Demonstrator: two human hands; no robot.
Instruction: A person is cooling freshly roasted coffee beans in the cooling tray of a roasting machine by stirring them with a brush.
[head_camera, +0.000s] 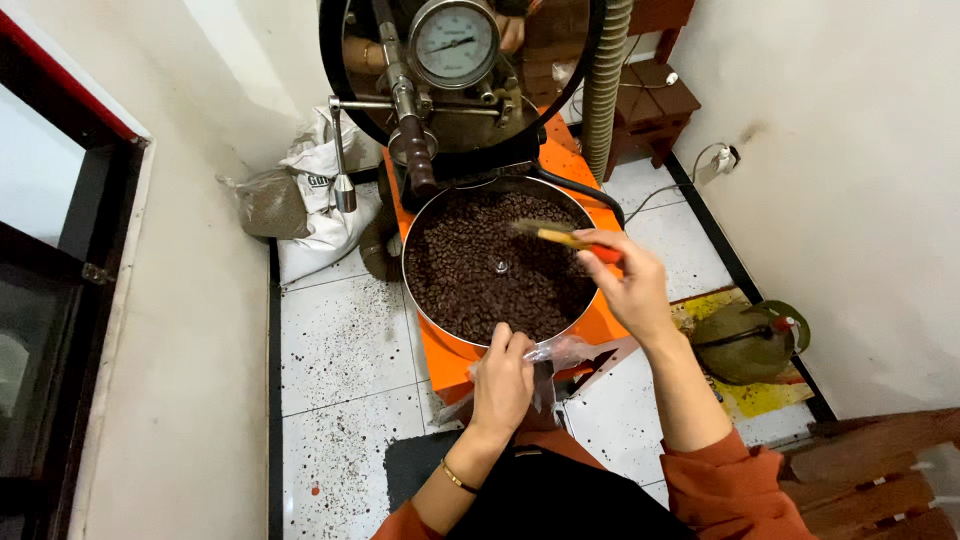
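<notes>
Head view, looking down on a coffee roaster w/ orange body (455, 365). Round cooling tray (415, 300) in front is full of dark roasted beans (470, 270); small hub at tray centre. Right hand (625, 285) is over tray's right rim, fingers closed round a brush (560, 238) w/ pale handle, orange-red at the grip end; bristle end is blurred, sits just above the beans near upper right of tray. Left hand (503, 385) is at tray's near rim, closed on a clear plastic bag (560, 355) held vs. the orange body just below the rim; bag trails to the right and down. Thin bracelet on left wrist; rust-orange sleeves, dark apron. Above tray: round gauge (455, 40) on the drum face, metal lever (405, 110) running down beside it, ribbed duct (605, 80) to the right. Floor is white tile (340, 370), speckled w/ dark bits. Left of roaster, vs. the wall: white sack (325, 205) and a clear bag of greenish beans (270, 205). Right, near wall: olive-green lidded pot (745, 340) on yellow-stained sheet. Wall socket w/ plug above it, cord running back to the machine. Wooden slats at lower right corner.
</notes>
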